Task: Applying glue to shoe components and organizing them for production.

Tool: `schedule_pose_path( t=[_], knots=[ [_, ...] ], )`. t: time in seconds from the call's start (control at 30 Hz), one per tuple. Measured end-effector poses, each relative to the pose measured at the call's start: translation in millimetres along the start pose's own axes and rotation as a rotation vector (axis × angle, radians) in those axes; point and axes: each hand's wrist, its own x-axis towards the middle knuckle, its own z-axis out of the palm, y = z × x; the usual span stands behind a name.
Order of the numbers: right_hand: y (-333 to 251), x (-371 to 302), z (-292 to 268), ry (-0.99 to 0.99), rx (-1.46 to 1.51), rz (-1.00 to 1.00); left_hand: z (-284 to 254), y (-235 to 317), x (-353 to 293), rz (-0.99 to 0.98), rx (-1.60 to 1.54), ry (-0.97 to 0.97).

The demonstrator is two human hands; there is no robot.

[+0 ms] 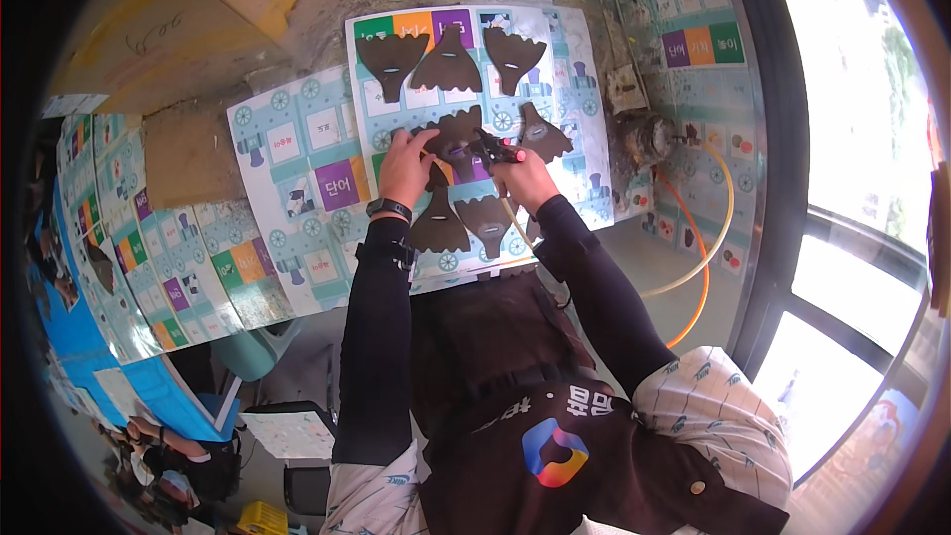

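Observation:
Several dark brown, fan-shaped flat pieces with scalloped edges lie on printed sheets. My left hand presses its fingers on the left side of one brown piece in the middle. My right hand is closed around a small black spray gun with red parts, its nozzle over that piece's right side. A pale hose runs down from the gun. Farther off lie three more pieces, one of them a fan-shaped piece. Another piece is right of the gun, and a brown piece sits near my left wrist.
Cardboard boxes stand at the far left. A round metal fitting on the right joins a yellow hose and an orange hose. Beyond it is a glass door or window. Other people sit at lower left.

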Motion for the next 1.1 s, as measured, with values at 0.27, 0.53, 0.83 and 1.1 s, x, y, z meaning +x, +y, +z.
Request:
schedule_pose_path(
  t=[0.27, 0.53, 0.83, 1.1],
  knots=[
    [12.4, -56.8, 1.0, -0.122, 0.120, -0.083, -29.5, -3.1, -31.1, -0.013, -0.211, -0.082],
    [42.1, -101.3, 57.7, -0.040, 0.086, -0.044, -24.3, -10.8, -92.0, 0.128, 0.156, -0.343],
    [43.9, -86.8, 86.7, 0.072, 0.065, -0.065, -21.8, -19.1, -87.8, 0.151, 0.142, -0.351],
    [43.0, -89.6, 89.2, -0.050, -0.054, -0.076, -19.6, -21.2, -89.2, 0.140, 0.133, -0.353]
  ],
)
